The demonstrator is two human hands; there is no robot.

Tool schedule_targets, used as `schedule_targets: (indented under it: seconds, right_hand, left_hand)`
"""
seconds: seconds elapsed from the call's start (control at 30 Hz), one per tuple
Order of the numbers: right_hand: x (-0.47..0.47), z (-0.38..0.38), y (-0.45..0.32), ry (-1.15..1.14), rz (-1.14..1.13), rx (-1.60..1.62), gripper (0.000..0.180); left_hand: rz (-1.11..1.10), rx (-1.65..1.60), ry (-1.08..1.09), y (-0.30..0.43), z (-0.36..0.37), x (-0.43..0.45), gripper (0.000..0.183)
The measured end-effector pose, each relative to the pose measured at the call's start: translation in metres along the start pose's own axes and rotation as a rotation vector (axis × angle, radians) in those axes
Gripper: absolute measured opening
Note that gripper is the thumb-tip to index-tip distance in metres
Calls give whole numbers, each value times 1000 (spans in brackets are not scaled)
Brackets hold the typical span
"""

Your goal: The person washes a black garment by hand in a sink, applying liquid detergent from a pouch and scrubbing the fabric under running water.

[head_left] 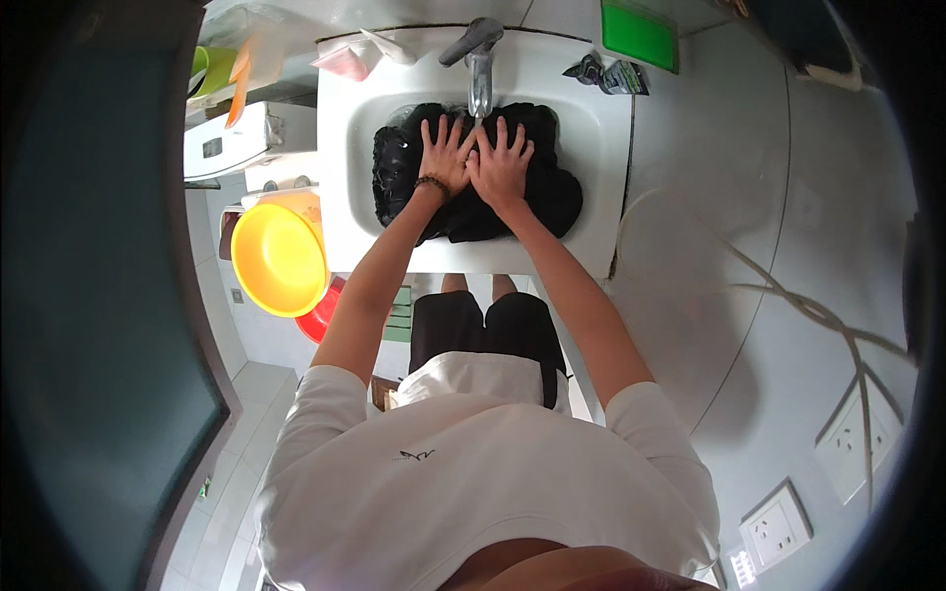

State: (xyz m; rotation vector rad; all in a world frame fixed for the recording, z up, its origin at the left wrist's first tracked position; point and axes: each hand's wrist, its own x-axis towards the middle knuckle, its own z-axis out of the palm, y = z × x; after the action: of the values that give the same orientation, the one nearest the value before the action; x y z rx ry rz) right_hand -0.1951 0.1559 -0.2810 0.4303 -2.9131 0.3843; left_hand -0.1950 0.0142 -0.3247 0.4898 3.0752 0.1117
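Observation:
A soaked black cloth garment point(543, 188) lies bunched in the white washbasin point(599, 214), under the metal faucet point(480, 77). Water runs from the spout down between my hands. My left hand point(446, 159), with a dark beaded bracelet at its wrist, rests flat on the cloth with fingers spread. Beside it, my right hand point(501, 166) lies palm down on the same cloth, its fingers apart too. The thumbs are close together near the middle. Neither hand grips the cloth. What lies beneath the cloth is hidden.
A pink packet point(346, 65) and a white tube point(389, 48) lie at the basin's back left; a crumpled dark pouch point(610, 76) and a green-topped box point(639, 35) are at the back right. A yellow basin point(279, 258) and a red basin point(319, 316) stand left. Cables point(820, 310) hang at the right.

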Motion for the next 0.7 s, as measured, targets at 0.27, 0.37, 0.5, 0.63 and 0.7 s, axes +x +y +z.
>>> schedule_targets:
  seconds: [0.27, 0.37, 0.5, 0.63, 0.7]
  right_hand:
    - [12, 31, -1, -91, 39, -113, 49]
    - [26, 37, -5, -111, 83, -191, 42]
    - [21, 25, 3, -88, 95, -154, 41]
    - [10, -12, 24, 96, 97, 263, 46]
    - [-7, -41, 23, 185, 174, 272, 48]
  left_hand:
    - [1, 96, -163, 0, 13, 15, 57]
    - [9, 186, -179, -2, 11, 23, 58]
    - [19, 180, -124, 0, 6, 23, 53]
    - [-71, -186, 13, -3, -4, 28, 38]
    - [-121, -269, 1, -11, -10, 23, 40]
